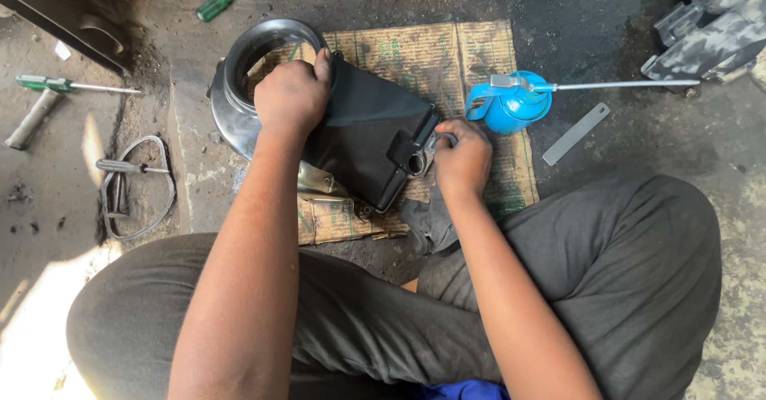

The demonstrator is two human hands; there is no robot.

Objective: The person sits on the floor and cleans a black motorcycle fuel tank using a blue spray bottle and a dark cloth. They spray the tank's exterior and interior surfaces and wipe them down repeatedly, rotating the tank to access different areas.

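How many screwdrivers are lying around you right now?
3: green-handled screwdriver at top; another green-handled one far left; dark-handled one across the wire loop. More may lie outside view.

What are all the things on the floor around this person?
Black housing: one, black with a shiny metal ring end, lying on the cardboard, both hands on it.
Cardboard: one, brown, flat on the floor under the housing.
Oil can: one, blue with a long metal spout, right of the housing.
Metal strip: one, grey, on the floor right of the oil can.
Screwdrivers: two, green handles, one at top, one at far left.
Wire loop: one, grey, on the floor at left.
Rag: one, dark grey, near the knees.
Left hand: pressing on the housing.
Right hand: fingers at a small metal piece on the housing's end.
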